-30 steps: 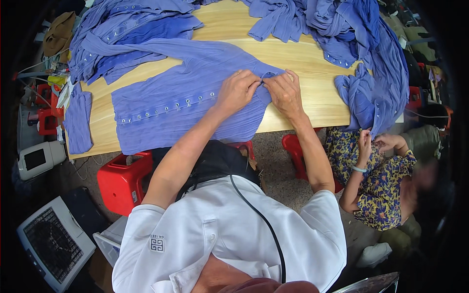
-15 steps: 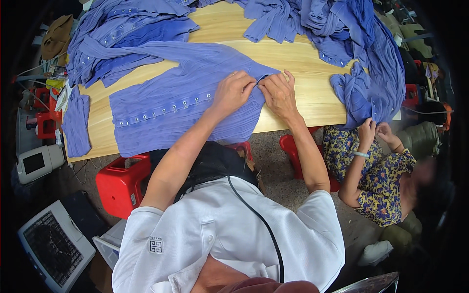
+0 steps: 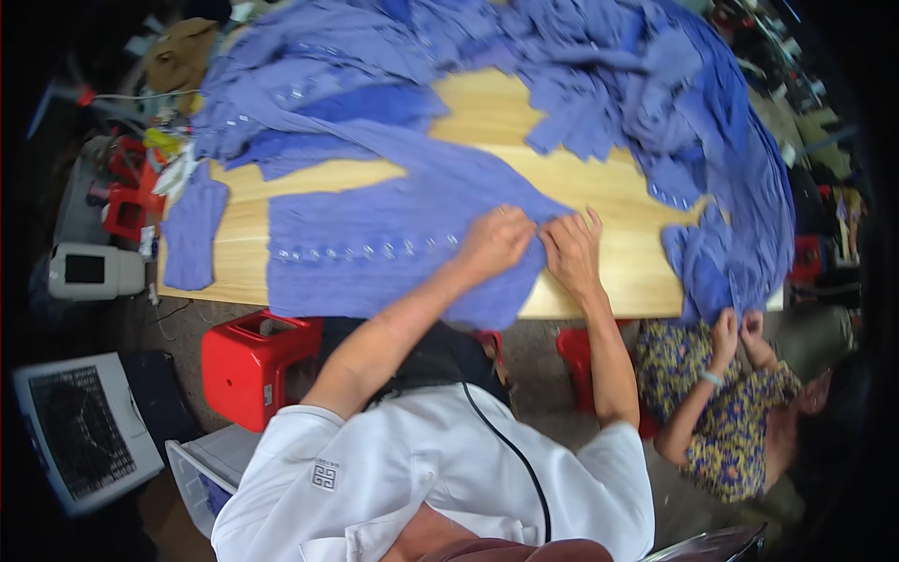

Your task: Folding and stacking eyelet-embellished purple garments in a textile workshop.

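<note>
A blue-purple ribbed shirt lies spread over the table in front of me, a row of shiny round fasteners running along it. My left hand is closed in a pinch on the shirt's edge, near the right end of that row. Close beside it, my right hand pinches the same edge, its outer fingers partly raised. The fingertips of both hands almost meet. What detail of the cloth sits between them is too small and blurred to make out.
More blue-purple garments heap along the table's far side and right end. At right a co-worker's hands hold some of that cloth. Red stools stand below the wooden table; a white plastic bin is at lower left.
The whole view has shifted, so the table and hands appear lower and slightly further right. Both hands keep their pinch on the shirt's edge, with little visible change in grip.
</note>
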Tool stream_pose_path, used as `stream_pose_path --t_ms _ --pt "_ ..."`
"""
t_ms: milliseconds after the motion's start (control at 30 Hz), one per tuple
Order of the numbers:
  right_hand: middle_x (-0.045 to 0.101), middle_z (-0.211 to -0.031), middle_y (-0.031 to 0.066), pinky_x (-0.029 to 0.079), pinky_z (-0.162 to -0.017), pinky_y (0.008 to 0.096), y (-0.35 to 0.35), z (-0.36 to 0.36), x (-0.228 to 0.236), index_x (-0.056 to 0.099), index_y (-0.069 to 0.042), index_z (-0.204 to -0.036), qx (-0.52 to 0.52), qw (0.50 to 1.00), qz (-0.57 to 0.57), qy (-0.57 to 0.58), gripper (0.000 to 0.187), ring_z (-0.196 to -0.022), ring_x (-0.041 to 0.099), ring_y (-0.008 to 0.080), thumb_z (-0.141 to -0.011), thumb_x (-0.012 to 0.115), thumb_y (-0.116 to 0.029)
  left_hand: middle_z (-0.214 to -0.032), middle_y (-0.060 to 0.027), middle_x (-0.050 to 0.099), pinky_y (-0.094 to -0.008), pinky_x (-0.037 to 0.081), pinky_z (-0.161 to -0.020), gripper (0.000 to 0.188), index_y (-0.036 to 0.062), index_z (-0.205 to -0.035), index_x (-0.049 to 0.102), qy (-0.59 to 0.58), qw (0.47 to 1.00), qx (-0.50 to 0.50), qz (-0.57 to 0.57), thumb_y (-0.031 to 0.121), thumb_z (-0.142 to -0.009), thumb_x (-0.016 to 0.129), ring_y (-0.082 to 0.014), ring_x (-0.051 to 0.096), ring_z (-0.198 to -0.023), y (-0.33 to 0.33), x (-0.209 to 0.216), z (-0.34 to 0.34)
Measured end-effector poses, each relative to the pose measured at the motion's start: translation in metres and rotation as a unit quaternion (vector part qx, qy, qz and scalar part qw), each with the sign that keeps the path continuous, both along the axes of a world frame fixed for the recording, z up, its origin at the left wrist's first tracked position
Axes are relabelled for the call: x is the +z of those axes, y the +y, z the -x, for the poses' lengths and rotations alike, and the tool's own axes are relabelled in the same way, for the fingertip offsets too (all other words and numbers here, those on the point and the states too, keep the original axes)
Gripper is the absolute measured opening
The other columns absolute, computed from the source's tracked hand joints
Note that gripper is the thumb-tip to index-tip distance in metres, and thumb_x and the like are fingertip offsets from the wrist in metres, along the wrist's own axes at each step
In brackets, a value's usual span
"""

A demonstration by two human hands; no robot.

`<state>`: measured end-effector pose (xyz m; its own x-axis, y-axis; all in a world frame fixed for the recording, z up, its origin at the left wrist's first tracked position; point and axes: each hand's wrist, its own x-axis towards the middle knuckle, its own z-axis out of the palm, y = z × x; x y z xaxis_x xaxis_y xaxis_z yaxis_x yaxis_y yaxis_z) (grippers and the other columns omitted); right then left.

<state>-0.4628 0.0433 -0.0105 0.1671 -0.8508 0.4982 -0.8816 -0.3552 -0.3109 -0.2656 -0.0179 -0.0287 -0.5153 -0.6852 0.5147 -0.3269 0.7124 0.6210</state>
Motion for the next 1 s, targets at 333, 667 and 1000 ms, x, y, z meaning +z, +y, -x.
stream_pose_path --t_ms 333,667,1000 --pt "0.067 -0.096 0.0051 0.037 -0.119 0.0602 0.024 0.01 0.0 0.073 -0.011 -0.098 -0.024 0.998 0.056 0.031 0.011 -0.099 0.066 0.0276 -0.09 0.08 -0.008 -0.096 -0.0133 0.071 -0.0477 0.058 -0.082 0.011 0.0036 -0.103 0.077 0.049 0.998 -0.026 -0.013 0.007 -0.093 0.073 -0.0367 0.071 -0.093 0.016 0.005 0.016" --pt "0.076 -0.122 0.0093 0.049 -0.108 0.0452 0.027 0.048 0.006 0.081 -0.006 -0.117 0.001 0.997 -0.071 -0.023 0.025 -0.116 0.068 0.03 -0.093 0.079 -0.014 -0.112 -0.0093 0.069 -0.0473 0.061 -0.08 0.031 0.0122 -0.125 0.08 -0.19 0.979 -0.02 0.076 0.025 -0.097 0.078 -0.0335 0.069 -0.099 0.016 0.024 0.007" --pt "0.074 -0.112 0.0087 0.05 -0.104 0.0451 0.026 0.049 0.013 0.084 -0.007 -0.114 0.012 0.987 -0.151 -0.052 0.026 -0.111 0.068 0.0298 -0.088 0.082 -0.011 -0.097 -0.0133 0.072 -0.0507 0.06 -0.079 0.011 0.0072 -0.101 0.079 -0.094 0.992 0.078 0.015 0.014 -0.092 0.08 -0.0381 0.074 -0.092 0.026 0.014 0.058"
